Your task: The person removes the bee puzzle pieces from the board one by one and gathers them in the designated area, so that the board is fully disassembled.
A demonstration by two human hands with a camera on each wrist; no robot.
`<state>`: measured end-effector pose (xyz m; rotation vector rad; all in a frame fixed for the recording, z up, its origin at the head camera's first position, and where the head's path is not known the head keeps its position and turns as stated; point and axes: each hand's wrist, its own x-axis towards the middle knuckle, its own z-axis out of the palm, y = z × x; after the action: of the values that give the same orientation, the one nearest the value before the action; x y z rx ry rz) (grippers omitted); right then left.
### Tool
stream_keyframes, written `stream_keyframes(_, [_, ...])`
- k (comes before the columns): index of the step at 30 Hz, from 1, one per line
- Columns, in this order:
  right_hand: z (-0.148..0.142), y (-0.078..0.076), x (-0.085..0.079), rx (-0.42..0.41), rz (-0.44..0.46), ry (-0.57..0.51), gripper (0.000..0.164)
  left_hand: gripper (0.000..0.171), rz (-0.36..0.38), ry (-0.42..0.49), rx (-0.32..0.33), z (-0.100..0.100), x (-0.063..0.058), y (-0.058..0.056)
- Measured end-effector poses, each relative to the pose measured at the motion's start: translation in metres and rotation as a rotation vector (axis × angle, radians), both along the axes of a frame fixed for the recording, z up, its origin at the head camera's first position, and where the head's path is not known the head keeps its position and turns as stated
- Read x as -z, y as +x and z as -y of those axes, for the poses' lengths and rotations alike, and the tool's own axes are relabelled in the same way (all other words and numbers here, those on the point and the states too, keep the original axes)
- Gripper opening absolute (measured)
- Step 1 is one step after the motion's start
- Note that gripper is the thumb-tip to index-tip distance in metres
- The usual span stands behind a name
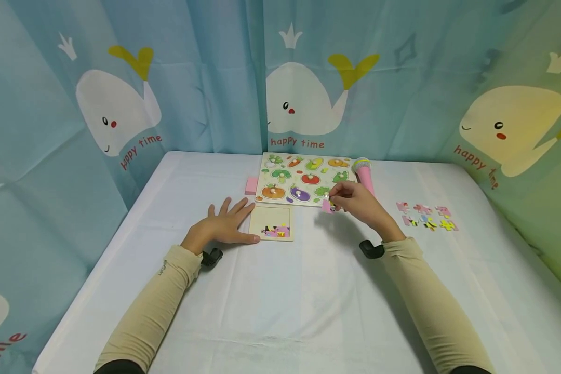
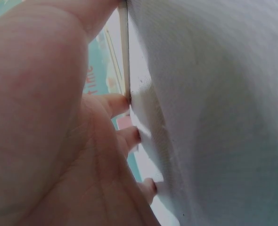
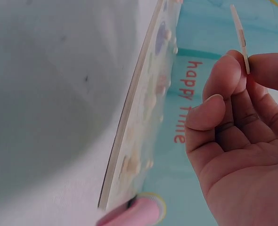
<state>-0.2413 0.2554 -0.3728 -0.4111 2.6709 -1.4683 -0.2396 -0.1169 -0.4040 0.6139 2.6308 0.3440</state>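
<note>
My left hand (image 1: pixel 222 226) lies with fingers spread on the white table, its thumb and index fingertips at the left edge of a small wooden puzzle tray (image 1: pixel 262 221). Several joined puzzle pieces (image 1: pixel 280 232) with a pink cartoon picture fill the tray's lower right part. Between thumb and fingertips, my right hand (image 1: pixel 361 206) pinches a pink puzzle piece (image 1: pixel 326 206), held up near the front edge of the vegetable board. The right wrist view shows this piece (image 3: pixel 239 33) edge-on. In the left wrist view, the fingertips (image 2: pixel 118 104) touch down by the tray's edge.
A vegetable peg board (image 1: pixel 267 178) lies behind the tray. Beside it are a pink block (image 1: pixel 251 185) on the left and a pink toy microphone (image 1: pixel 365 177) on the right. Several loose puzzle pieces (image 1: pixel 423 209) lie in two rows at the right. A whale-print curtain (image 1: pixel 229 78) hangs behind the table.
</note>
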Motion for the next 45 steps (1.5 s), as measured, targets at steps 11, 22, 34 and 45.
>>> stream_keyframes(11, [-0.022, 0.004, -0.005, 0.041, 0.004, 0.013, 0.019, 0.108, 0.002, 0.006, 0.000, -0.001, 0.000, 0.001])
stream_keyframes(22, [-0.045, 0.005, -0.005, 0.060, -0.011, 0.020, 0.022, 0.107, 0.006, 0.008, 0.002, -0.001, 0.001, 0.000])
stream_keyframes(34, [-0.077, 0.009, -0.009, 0.098, 0.000, 0.069, 0.029, 0.107, 0.013, 0.019, 0.011, 0.001, 0.001, -0.002])
stream_keyframes(45, [-0.117, 0.009, -0.008, 0.173, 0.028, 0.149, 0.031, 0.108, 0.006, 0.023, 0.014, 0.002, 0.004, -0.004])
